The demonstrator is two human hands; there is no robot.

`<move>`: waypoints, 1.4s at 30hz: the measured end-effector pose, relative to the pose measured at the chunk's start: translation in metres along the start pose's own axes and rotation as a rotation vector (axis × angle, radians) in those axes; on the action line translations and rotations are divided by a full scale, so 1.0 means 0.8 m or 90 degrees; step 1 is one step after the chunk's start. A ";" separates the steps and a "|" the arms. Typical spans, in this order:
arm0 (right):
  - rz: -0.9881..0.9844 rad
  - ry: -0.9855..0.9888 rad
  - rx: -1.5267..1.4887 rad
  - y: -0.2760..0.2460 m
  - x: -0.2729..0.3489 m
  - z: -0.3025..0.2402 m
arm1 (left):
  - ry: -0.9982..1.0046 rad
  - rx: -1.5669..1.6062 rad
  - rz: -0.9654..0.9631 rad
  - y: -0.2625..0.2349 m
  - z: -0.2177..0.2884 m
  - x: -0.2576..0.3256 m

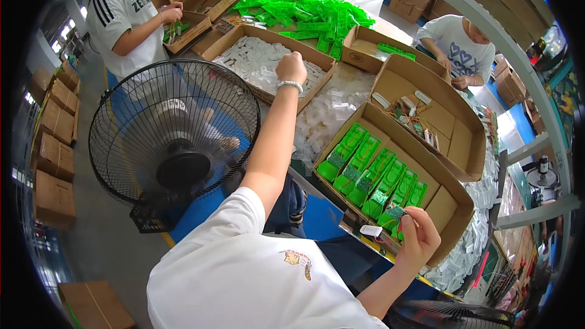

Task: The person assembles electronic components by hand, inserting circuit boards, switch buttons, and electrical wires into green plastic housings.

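- The big box (442,204) has green cases (369,180) in rows.
- The next box (318,87) has clear bits.
- Left hand (291,68): curled over the clear bits; its fingertips hide, so I can't tell if they pinch.
- Right hand (417,231): thumb and finger squeeze the little board (396,211), by the green cases.
- White part (370,230): best keep its wires loose.
- Little board: best held softly by its edges.

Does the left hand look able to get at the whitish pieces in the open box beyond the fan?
Probably yes: the left hand appears right over the open box, and no lid covers the whitish pieces.
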State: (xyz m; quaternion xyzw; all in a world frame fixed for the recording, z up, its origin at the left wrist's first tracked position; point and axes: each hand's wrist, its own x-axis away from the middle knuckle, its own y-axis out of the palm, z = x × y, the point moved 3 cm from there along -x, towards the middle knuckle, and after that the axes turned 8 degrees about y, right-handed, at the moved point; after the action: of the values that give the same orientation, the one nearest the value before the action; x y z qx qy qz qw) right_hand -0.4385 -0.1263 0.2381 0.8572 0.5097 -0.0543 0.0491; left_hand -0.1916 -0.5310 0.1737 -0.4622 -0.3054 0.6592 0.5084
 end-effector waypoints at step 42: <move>0.173 0.067 0.023 -0.048 0.063 -0.021 | 0.187 -0.016 -0.010 -0.017 0.139 -0.153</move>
State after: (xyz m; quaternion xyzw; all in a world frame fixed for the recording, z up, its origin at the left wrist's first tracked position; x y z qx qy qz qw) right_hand -0.4476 -0.0622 0.2467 0.9207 0.3898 -0.0113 0.0139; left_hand -0.2820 -0.6360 0.2647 -0.5579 -0.2395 0.5766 0.5468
